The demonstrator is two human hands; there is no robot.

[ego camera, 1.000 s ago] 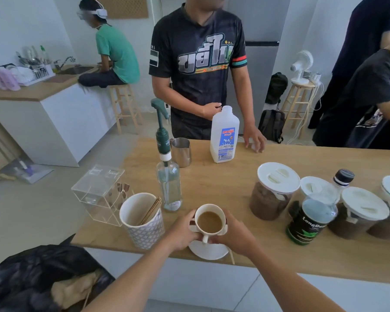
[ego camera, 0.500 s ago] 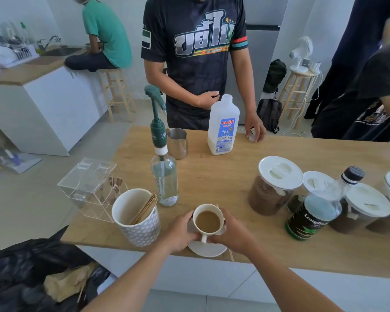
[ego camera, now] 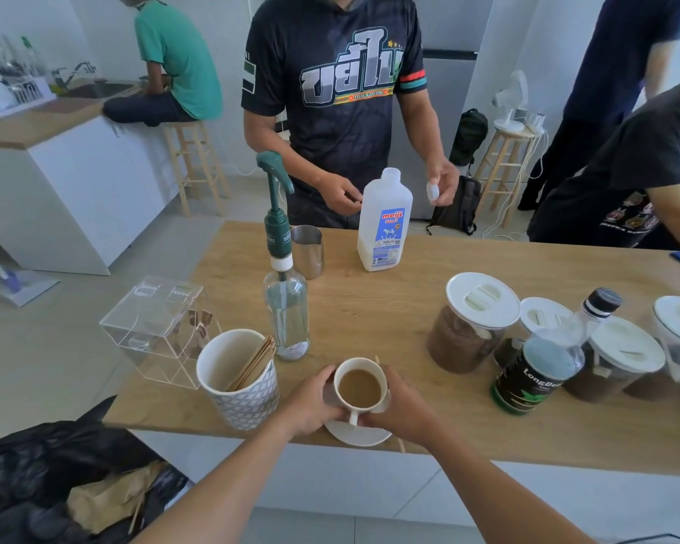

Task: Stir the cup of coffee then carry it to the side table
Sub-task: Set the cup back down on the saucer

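A white cup of milky coffee (ego camera: 360,387) stands on a white saucer (ego camera: 358,434) at the near edge of the wooden counter (ego camera: 377,308). My left hand (ego camera: 310,402) cups its left side and my right hand (ego camera: 403,404) cups its right side; both grip the cup and saucer. The cup's handle points toward me between my thumbs. A thin wooden stir stick (ego camera: 400,444) lies on the counter partly under my right hand.
Left of the cup: a patterned holder with wooden sticks (ego camera: 238,380), a pump bottle (ego camera: 285,292), a clear acrylic box (ego camera: 159,327). Right: lidded jars (ego camera: 471,323) and a dark bottle (ego camera: 534,371). A person across the counter holds the cap of the milk bottle (ego camera: 385,225). Black bag (ego camera: 55,480) lower left.
My hands stay on the cup and saucer. The person opposite lifted a hand off the counter and now holds the milk bottle's cap.
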